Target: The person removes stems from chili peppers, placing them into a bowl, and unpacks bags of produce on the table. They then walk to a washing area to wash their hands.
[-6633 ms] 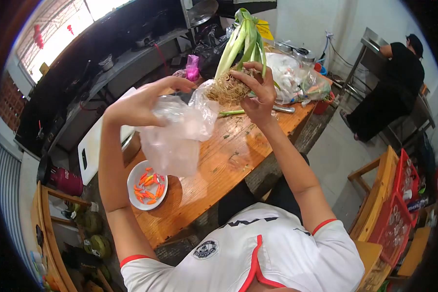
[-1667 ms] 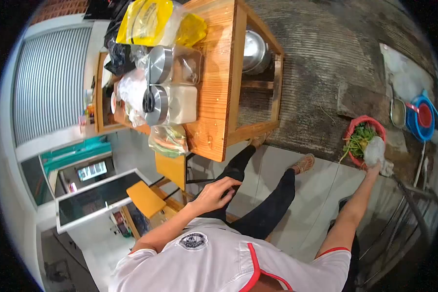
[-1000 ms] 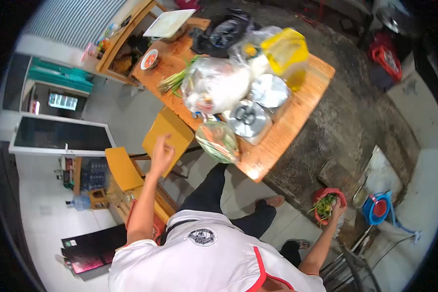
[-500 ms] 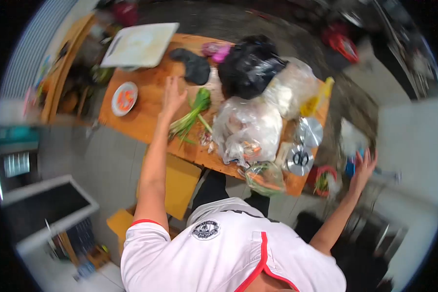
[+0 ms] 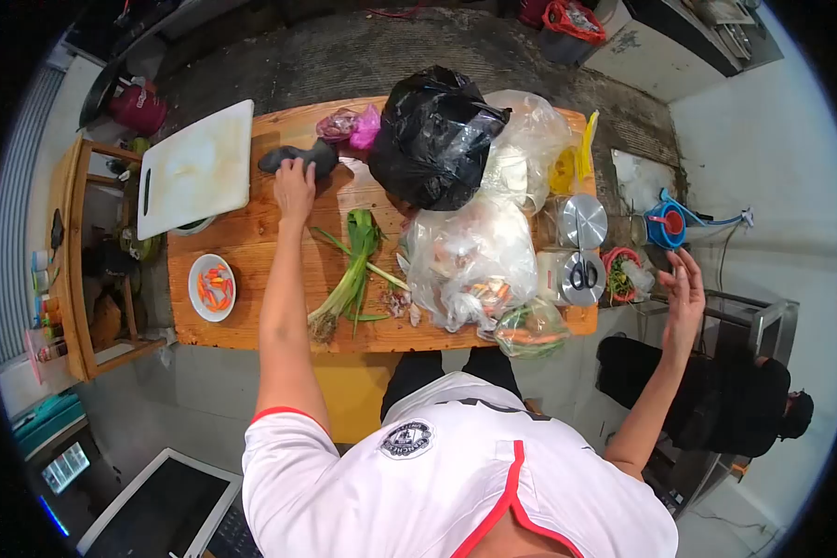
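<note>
My left hand (image 5: 295,191) reaches over the wooden table (image 5: 251,237), its fingertips at the near edge of a dark grey cloth-like item (image 5: 318,158); it does not grip it. Raised beyond the table's right end, my right hand (image 5: 684,290) is empty with fingers apart. Spring onions with roots (image 5: 352,274) lie on the table, right of my left forearm. A white bowl of red and orange chillies (image 5: 214,288) stands left of that forearm. Behind the bowl is a white cutting board (image 5: 197,169).
A black bag (image 5: 437,139), clear bags (image 5: 474,260), bagged vegetables (image 5: 530,330) and steel-lidded jars (image 5: 581,223) crowd the table's right side. On the floor beyond are a red basket of greens (image 5: 620,274) and a blue basin (image 5: 666,225). A person in black (image 5: 716,395) is at the right.
The view has swung from the floor basket back to the table. My right hand has left the basket's greens and is empty. My left hand has moved forward to the dark grey item.
</note>
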{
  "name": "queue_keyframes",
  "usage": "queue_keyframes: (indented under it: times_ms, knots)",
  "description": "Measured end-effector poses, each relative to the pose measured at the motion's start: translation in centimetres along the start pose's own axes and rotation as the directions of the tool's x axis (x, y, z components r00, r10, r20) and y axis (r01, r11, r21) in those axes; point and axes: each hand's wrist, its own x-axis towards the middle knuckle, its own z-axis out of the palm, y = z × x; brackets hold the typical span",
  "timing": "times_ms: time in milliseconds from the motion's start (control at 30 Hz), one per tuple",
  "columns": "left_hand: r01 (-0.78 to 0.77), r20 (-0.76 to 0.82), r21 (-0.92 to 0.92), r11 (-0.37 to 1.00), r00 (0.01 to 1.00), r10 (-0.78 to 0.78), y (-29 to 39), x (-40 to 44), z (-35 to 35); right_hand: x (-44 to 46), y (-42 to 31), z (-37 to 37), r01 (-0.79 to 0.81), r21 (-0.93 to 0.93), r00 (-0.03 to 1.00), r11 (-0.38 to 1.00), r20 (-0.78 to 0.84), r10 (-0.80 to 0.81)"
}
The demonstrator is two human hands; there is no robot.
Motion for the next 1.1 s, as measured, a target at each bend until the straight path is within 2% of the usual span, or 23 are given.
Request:
queue_keyframes:
  times_ms: [33, 100, 167, 200, 233, 267, 333, 367, 400, 433, 467, 533, 567, 600, 667, 700, 733, 767, 800, 900, 1033, 1067, 1100]
  knots:
    - [0.055, -0.056, -0.093, 0.994, 0.997, -0.060, 0.8, -0.2, -2.9, -0.5, -1.6, 2.9, -0.006, -0.021, 1.000, 1.000, 0.007, 0.007]
    - [0.113, -0.140, -0.300, 0.947, 0.977, -0.161, 1.6, -1.3, -8.9, -0.7, -2.9, 7.5, 0.034, 0.008, 0.981, 0.999, 0.190, -0.035]
    - [0.133, -0.216, -0.477, 0.869, 0.940, -0.263, 2.4, -3.9, -14.9, -0.7, -2.8, 12.8, 0.029, 0.081, 0.894, 0.996, 0.444, -0.062]
    - [0.138, -0.181, -0.522, 0.841, 0.946, -0.268, 2.8, -5.5, -17.7, -1.0, -2.7, 15.8, 0.009, 0.139, 0.815, 0.990, 0.573, -0.088]
    - [0.231, -0.042, -0.730, 0.643, 0.924, -0.379, 2.7, -7.4, -19.3, -1.5, -2.4, 18.9, -0.017, 0.194, 0.718, 0.981, 0.685, -0.123]
    - [0.466, 0.194, -0.800, 0.377, 0.797, -0.572, 6.4, -9.1, -23.0, -2.3, -2.0, 21.7, -0.081, 0.218, 0.599, 0.973, 0.791, -0.127]
    - [0.448, 0.391, -0.891, -0.074, 0.673, -0.627, 6.5, -13.6, -23.4, -5.3, -1.9, 27.2, -0.151, 0.142, 0.423, 0.978, 0.904, -0.066]
    - [0.473, 0.487, -0.861, -0.185, 0.667, -0.563, 7.6, -15.8, -24.0, -7.0, -0.7, 29.8, -0.158, 0.154, 0.358, 0.975, 0.930, -0.089]
    - [0.505, 0.582, -0.811, -0.294, 0.657, -0.479, 8.8, -18.0, -24.5, -9.0, 0.0, 32.1, -0.170, 0.126, 0.362, 0.977, 0.930, -0.057]
    - [0.425, 0.598, -0.776, -0.465, 0.729, -0.332, 8.8, -20.7, -23.6, -10.7, 0.3, 33.7, -0.184, 0.096, 0.368, 0.978, 0.930, -0.022]
    - [0.350, 0.574, -0.695, -0.627, 0.796, -0.191, 8.4, -23.2, -22.1, -12.0, 0.1, 34.7, -0.314, 0.146, 0.364, 0.938, 0.931, -0.023]
    - [0.334, 0.573, -0.674, -0.659, 0.800, -0.180, 9.0, -25.5, -21.3, -14.1, -0.4, 36.2, -0.545, 0.242, 0.339, 0.803, 0.939, -0.054]
    - [0.317, 0.568, -0.667, -0.674, 0.802, -0.185, 9.0, -26.5, -21.0, -14.3, -0.4, 36.3, -0.551, 0.245, 0.333, 0.798, 0.941, -0.059]
    - [0.292, 0.453, -0.769, -0.569, 0.877, -0.162, 8.6, -27.8, -20.2, -14.5, -0.4, 36.1, -0.555, 0.242, 0.322, 0.796, 0.945, -0.063]
    - [0.250, 0.347, -0.858, -0.449, 0.926, -0.147, 8.8, -29.5, -18.7, -15.0, 0.2, 36.1, -0.619, 0.201, 0.254, 0.759, 0.966, -0.049]
    - [0.264, 0.366, -0.855, -0.446, 0.917, -0.160, 9.0, -30.0, -17.8, -15.4, 0.4, 35.8, -0.292, 0.199, 0.251, 0.936, 0.960, -0.125]
    - [0.283, 0.391, -0.846, -0.452, 0.906, -0.163, 9.3, -30.4, -16.9, -15.7, 0.5, 35.1, 0.078, 0.176, 0.226, 0.981, 0.956, -0.189]
    - [0.309, 0.422, -0.827, -0.469, 0.893, -0.157, 9.4, -30.7, -16.1, -16.1, 0.7, 34.5, 0.435, 0.131, 0.184, 0.891, 0.956, -0.230]
    - [0.342, 0.458, -0.807, -0.482, 0.877, -0.146, 9.7, -30.7, -15.8, -16.3, 1.0, 34.3, 0.562, 0.206, 0.191, 0.801, 0.910, -0.368]
    - [0.414, 0.550, -0.752, -0.513, 0.823, -0.142, 10.0, -31.1, -15.3, -16.5, 1.6, 33.9, 0.722, 0.185, 0.194, 0.666, 0.870, -0.453]
    - [0.475, 0.651, -0.697, -0.538, 0.733, -0.197, 10.4, -32.1, -15.9, -17.7, 2.8, 33.8, 0.735, 0.135, 0.230, 0.664, 0.872, -0.433]
    - [0.485, 0.670, -0.688, -0.540, 0.711, -0.214, 10.3, -32.4, -15.9, -18.3, 3.1, 33.8, 0.716, 0.102, 0.276, 0.690, 0.867, -0.414]
    - [0.486, 0.677, -0.690, -0.537, 0.694, -0.243, 10.0, -32.6, -16.0, -18.8, 3.1, 33.9, 0.674, 0.178, 0.249, 0.717, 0.859, -0.447]
